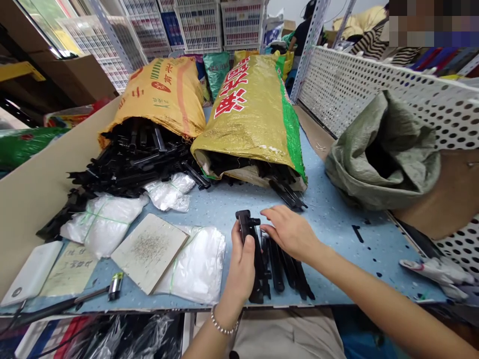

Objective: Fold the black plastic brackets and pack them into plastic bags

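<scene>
Clamping black part (245, 222) between thumb and fingers of left hand (241, 264), over near side of blue table (325, 234). Holding right hand (287, 230) just right of side peg (256, 221) with thumb and fingertips apart; cannot tell contact. Brace firmly, line up squarely.

The blk part (244, 223) we hold looks like smooth plastic w/ a semi-gloss sheen. Our yel. sack (168, 94) & gold sack (249, 112) seem woven plastic, gold one shinier; gray-grn sack (374, 187) dull, crinkled. Plastic bags (200, 264): thin, glossy. Sq. slab (149, 252): matt, gritty specks mid-face. Bracelet (221, 328): shiny, metal-like beads.
</scene>
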`<state>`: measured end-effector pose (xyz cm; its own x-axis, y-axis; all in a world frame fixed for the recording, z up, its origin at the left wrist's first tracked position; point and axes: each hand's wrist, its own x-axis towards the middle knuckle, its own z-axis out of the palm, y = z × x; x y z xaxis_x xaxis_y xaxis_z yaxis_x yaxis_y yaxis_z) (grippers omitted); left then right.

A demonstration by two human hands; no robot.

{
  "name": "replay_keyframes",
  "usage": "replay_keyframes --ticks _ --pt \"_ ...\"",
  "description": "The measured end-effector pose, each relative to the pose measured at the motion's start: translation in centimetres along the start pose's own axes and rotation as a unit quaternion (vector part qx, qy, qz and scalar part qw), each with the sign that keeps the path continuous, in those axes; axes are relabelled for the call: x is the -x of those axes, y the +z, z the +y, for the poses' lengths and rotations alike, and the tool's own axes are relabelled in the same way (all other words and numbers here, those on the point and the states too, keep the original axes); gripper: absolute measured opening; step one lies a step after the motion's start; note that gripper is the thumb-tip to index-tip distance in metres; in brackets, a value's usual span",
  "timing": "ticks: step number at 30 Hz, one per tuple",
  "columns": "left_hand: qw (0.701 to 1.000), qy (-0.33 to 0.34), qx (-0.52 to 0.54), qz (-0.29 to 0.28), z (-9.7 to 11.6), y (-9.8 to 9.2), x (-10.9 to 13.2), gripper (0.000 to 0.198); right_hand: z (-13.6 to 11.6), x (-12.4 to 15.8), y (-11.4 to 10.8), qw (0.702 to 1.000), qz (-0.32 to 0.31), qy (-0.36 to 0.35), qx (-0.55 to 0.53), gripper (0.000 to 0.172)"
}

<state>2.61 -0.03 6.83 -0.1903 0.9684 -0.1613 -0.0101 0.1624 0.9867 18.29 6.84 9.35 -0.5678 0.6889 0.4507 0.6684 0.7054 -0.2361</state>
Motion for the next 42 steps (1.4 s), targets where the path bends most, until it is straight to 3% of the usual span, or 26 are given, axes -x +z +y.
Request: replay_keyframes --ticks 3,7,9,12,14,16,18,21,23,25,28,31,33,35,39,42 --pt "1.000 0.008 -0.019 -0.022 0.2 -0.3 0.5 0.057 1.0 -1.3 1.1 0.998 -0.021 -0.059 0.003 0.032" --pt "0.999 0.030 -0.025 0.015 0.6 -1.0 -0.4 0.049 0.3 -0.8 1.4 0.987 -0.124 -0.001 -0.106 0.038" --pt "0.999 -0.008 -0.008 0.032 0.9 -1.4 -1.1 0.051 -1.1 0.5 1.3 0.975 -0.183 -0.001 -0.123 0.039" --pt "0.997 -0.075 0.029 0.017 1.2 -1.8 -2.0 0.057 -3.5 2.9 1.5 0.972 -0.207 -0.047 -0.096 0.038" --pt "0.996 -0.081 0.039 0.009 0.9 -2.0 -2.5 0.056 -4.3 3.9 1.8 0.965 -0.232 -0.027 -0.117 0.037" --pt "0.997 -0.072 0.027 0.005 0.1 -2.2 -2.8 0.054 -3.4 4.1 1.9 0.952 -0.258 0.036 -0.159 0.038" --pt "0.998 -0.057 -0.006 -0.007 -1.2 -2.2 -2.7 0.051 -0.8 3.4 1.7 0.953 -0.238 0.120 -0.146 0.037" --pt "0.995 0.006 -0.095 -0.033 -3.9 -1.4 -2.1 0.041 4.9 1.7 1.4 0.949 -0.139 0.283 -0.022 0.023" --pt "0.986 0.054 -0.156 -0.026 -5.5 -0.5 -1.4 0.037 8.1 1.0 1.6 0.930 -0.108 0.352 0.015 0.036" --pt "0.979 0.074 -0.188 -0.003 -6.4 0.5 -0.7 0.040 9.7 0.7 1.9 0.923 -0.106 0.370 0.000 0.042" --pt "0.982 0.072 -0.175 0.011 -5.7 1.3 -0.4 0.049 8.3 1.2 1.7 0.929 -0.112 0.350 -0.047 0.039" --pt "0.996 0.071 -0.048 -0.020 -3.2 1.3 -0.8 0.059 3.4 2.4 0.7 0.938 -0.098 0.280 -0.181 0.034" --pt "0.996 0.042 0.060 -0.046 -1.3 1.1 -1.1 0.055 0.1 3.1 -0.2 0.937 -0.090 0.202 -0.272 0.024" --pt "0.990 0.001 0.118 -0.071 0.1 1.1 -1.0 0.046 -1.7 3.2 -0.9 0.945 -0.043 0.156 -0.284 0.025" --pt "0.984 -0.041 0.128 -0.119 1.4 1.5 0.0 0.043 -1.4 1.6 -0.4 0.968 0.080 0.138 -0.192 0.037" --pt "0.984 -0.057 0.138 -0.101 1.6 1.9 0.4 0.044 -0.8 0.3 0.8 0.947 0.075 0.177 -0.258 0.041"
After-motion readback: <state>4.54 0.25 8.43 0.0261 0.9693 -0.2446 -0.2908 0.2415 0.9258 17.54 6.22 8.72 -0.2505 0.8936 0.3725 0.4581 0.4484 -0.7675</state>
